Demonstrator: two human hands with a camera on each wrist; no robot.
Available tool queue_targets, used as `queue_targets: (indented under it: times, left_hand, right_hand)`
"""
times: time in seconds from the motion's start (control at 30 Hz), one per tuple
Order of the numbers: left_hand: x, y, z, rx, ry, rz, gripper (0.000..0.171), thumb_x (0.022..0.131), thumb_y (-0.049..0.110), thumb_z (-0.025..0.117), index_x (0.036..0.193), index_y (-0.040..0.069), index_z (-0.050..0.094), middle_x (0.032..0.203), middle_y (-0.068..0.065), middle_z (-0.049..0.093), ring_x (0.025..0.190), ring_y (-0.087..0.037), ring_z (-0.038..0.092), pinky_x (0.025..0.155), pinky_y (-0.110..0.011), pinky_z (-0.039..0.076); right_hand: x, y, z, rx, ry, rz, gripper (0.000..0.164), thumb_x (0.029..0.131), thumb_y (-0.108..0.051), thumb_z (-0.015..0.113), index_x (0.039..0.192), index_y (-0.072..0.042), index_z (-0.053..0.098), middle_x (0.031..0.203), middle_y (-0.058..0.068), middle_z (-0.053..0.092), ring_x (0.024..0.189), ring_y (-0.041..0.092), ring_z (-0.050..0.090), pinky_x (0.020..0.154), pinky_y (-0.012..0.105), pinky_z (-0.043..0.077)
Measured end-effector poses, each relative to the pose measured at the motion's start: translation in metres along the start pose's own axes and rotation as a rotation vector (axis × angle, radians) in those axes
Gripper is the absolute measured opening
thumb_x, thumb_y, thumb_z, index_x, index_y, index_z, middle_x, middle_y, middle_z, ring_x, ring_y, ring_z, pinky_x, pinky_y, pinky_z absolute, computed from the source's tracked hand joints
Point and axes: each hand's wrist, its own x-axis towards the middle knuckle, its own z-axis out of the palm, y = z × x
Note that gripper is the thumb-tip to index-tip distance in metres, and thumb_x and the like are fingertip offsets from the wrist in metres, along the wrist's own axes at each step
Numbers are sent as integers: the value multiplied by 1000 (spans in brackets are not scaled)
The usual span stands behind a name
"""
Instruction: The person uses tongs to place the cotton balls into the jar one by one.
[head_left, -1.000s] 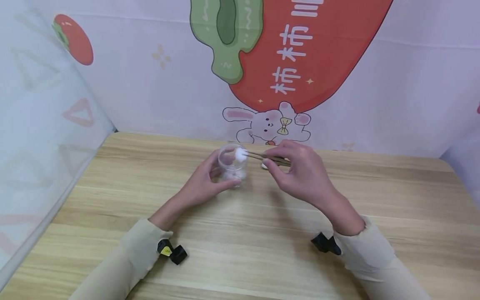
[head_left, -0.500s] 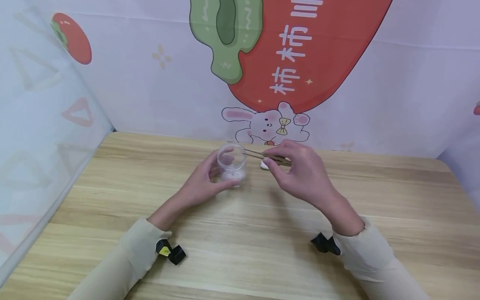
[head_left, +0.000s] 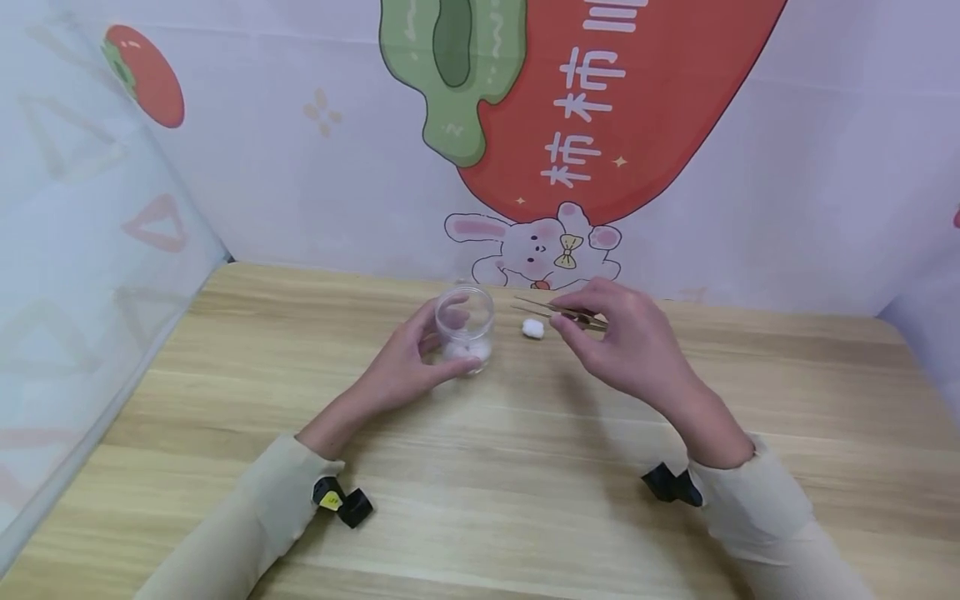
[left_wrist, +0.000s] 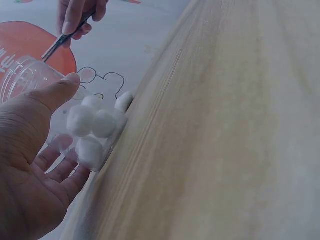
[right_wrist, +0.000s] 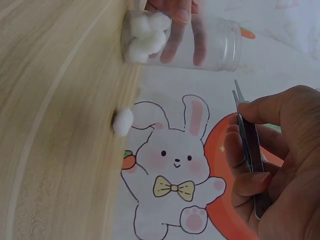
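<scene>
My left hand (head_left: 408,358) holds a clear, open-topped jar (head_left: 465,312) upright on the table, thumb on the near side and fingers behind. Several white cotton balls (left_wrist: 92,122) lie at the bottom of the jar. To the jar's right, a single cotton ball (head_left: 533,329) sits on the wood. My right hand (head_left: 626,337) pinches metal tweezers (head_left: 577,317) above and just right of that ball. The tweezer tips point left toward the jar, slightly apart, with nothing between them, as the right wrist view also shows.
A light wood table (head_left: 495,500) spreads under both hands. Behind it hangs a printed cloth (head_left: 300,167) with a rabbit and a big red persimmon, meeting the table's back edge. Another patterned cloth (head_left: 75,275) hangs along the left side.
The cotton ball held in the tweezers over the jar's mouth has dropped into the jar. My right hand has drawn back to the right with the tweezers. My left hand has stayed put.
</scene>
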Motion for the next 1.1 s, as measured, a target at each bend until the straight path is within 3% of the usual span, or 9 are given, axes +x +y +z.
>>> queue_targets:
  times: [0.27, 0.5, 0.8, 1.1]
  left_hand:
    - [0, 1, 2, -28, 0, -9, 82, 86, 23, 90, 151, 45, 46, 147, -2, 62, 143, -20, 59, 122, -40, 49]
    - [1, 0, 4, -35, -4, 5, 83, 86, 21, 90, 153, 40, 45, 148, -6, 62, 143, -19, 59, 123, -40, 48]
    - [3, 3, 0, -17, -4, -7, 82, 87, 22, 90, 154, 40, 45, 147, -1, 62, 144, -19, 58, 123, -40, 48]
    - [2, 4, 1, -15, -6, -7, 83, 86, 22, 90, 154, 40, 45, 147, -3, 62, 143, -20, 59, 123, -41, 48]
  right_hand:
    - [-6, 20, 1, -65, -75, 38, 19, 95, -15, 80, 112, -10, 83, 93, 5, 76, 82, 17, 71, 74, 38, 62]
    - [-9, 31, 3, -121, -123, 65, 20, 95, -18, 79, 115, -12, 83, 95, 4, 77, 77, 17, 63, 68, 29, 54]
    - [-7, 39, 8, -102, -115, 87, 24, 96, -17, 78, 120, -11, 80, 102, 7, 80, 76, 19, 64, 68, 31, 54]
    - [-10, 47, 14, -154, -127, 89, 18, 95, -16, 79, 112, -13, 83, 97, 4, 80, 83, 19, 69, 73, 35, 57]
